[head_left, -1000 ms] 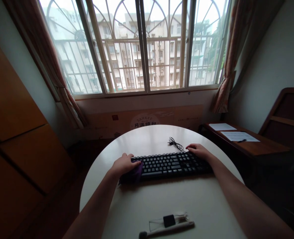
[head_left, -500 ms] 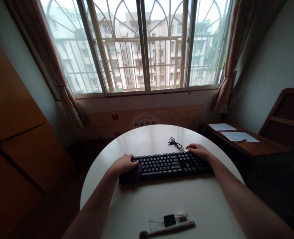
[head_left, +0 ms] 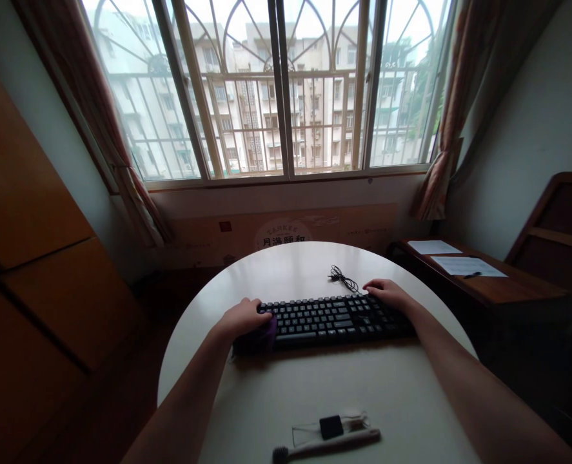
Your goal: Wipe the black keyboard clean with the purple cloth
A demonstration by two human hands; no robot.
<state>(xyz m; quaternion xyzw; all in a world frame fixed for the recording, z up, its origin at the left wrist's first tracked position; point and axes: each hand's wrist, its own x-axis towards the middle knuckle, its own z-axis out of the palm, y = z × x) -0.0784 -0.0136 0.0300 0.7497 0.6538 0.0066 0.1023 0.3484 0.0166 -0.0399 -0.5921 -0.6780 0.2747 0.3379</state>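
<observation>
A black keyboard (head_left: 315,320) lies across the middle of a round white table (head_left: 324,380). At its left end my left hand (head_left: 244,319) is closed on a dark purple cloth (head_left: 262,336), the thumb pressing it over the keys. The cloth drapes down over the front left corner. My right hand (head_left: 387,293) grips the keyboard's far right part, with fingers at the back edge and the palm over the number keys. A bundled black cable (head_left: 344,279) rests behind the keyboard, close to my right fingertips.
Nearest me on the table lie a brush (head_left: 327,444) with grey bristles and a wire tool with a black square handle (head_left: 331,426). Right of the table stands a brown wooden bench (head_left: 522,283) with paper sheets (head_left: 467,266) and a pen. A printed cardboard box (head_left: 198,235) is beneath the window.
</observation>
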